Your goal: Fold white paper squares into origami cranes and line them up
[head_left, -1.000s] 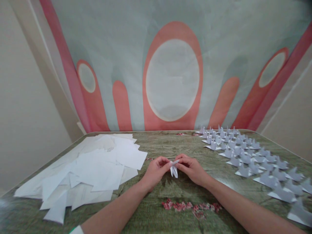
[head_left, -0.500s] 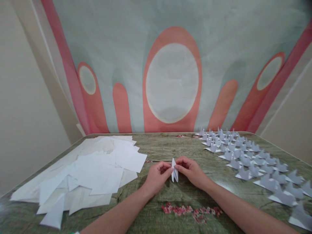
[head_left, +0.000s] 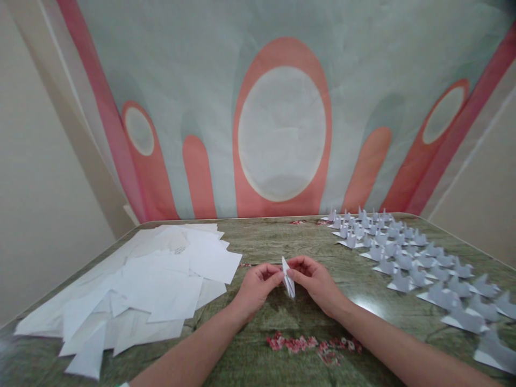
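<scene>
A small folded white paper piece (head_left: 288, 285), narrow and pointed at both ends, is held just above the table at the middle. My left hand (head_left: 258, 287) pinches its left side between thumb and fingers. From the right, my right hand (head_left: 312, 277) grips the same piece with thumb and forefinger. The paper leans slightly, its upper tip towards the left. The fingertips behind the paper are partly hidden.
A wide pile of loose white paper sheets (head_left: 169, 285) covers the table's left side. Rows of folded paper birds (head_left: 403, 260) stand on the right. The wood-patterned tabletop (head_left: 258, 355) has pink printed flowers. A patterned backdrop (head_left: 217, 80) hangs behind.
The folded paper has tilted, its lower end swinging slightly right, and its two lower points now look closer together. Both hands still pinch it. The view has shifted slightly.
</scene>
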Motion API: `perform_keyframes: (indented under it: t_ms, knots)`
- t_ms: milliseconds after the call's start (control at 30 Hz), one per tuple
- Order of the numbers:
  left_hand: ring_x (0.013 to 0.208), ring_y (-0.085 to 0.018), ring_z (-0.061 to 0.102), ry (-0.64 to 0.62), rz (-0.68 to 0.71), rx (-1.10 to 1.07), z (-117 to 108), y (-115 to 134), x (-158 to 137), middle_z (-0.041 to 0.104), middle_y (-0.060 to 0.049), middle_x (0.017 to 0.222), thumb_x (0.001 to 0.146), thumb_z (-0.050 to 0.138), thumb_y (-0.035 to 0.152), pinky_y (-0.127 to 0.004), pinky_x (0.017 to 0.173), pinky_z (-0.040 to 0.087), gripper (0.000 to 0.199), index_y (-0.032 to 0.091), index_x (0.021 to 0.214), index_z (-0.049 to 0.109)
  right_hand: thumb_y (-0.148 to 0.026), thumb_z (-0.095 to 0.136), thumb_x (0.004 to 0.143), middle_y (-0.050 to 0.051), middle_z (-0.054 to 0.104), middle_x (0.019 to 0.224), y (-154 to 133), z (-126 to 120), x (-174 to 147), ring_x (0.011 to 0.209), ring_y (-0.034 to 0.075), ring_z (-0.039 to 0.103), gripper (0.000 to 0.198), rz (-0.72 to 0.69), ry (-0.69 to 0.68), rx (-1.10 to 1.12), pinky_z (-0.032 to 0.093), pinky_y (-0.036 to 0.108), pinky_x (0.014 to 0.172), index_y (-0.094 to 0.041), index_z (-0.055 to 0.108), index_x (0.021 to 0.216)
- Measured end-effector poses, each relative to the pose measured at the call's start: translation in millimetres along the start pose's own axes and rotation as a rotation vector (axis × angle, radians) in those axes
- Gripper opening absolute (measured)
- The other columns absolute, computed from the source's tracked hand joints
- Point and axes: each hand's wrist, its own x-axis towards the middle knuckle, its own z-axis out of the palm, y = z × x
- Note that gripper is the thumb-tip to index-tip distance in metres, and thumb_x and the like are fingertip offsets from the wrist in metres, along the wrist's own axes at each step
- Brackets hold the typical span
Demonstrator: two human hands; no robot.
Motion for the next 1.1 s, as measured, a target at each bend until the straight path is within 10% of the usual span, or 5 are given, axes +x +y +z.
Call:
perform_keyframes:
  t_ms: [367,1100]
  knots:
    - [0.058,-0.010,0.043,-0.023,0.126,0.277,6.3,1.2,-7.1,0.047,0.002,0.060,0.077,0.056,0.038,-0.020,0.057,0.035,0.027,0.014,0.065,0.051,-0.032,0.063,0.073,0.001,0.059,0.075,4.4,1.7,-3.5,0.069,0.014,0.055,0.025,-0.162,0.068,-0.221,0.044,0.027,0.064,-0.018,0.053,0.092]
    - [0.069,-0.014,0.043,0.020,0.304,0.578,11.1,4.1,-15.9,0.047,-0.001,0.070,0.089,0.036,0.033,-0.025,0.064,0.033,0.028,0.017,0.069,0.048,-0.035,0.063,0.071,-0.003,0.055,0.067,2.0,11.5,-10.9,0.061,0.013,0.052,0.028,-0.025,0.073,-0.089,0.042,0.025,0.058,-0.019,0.050,0.091]
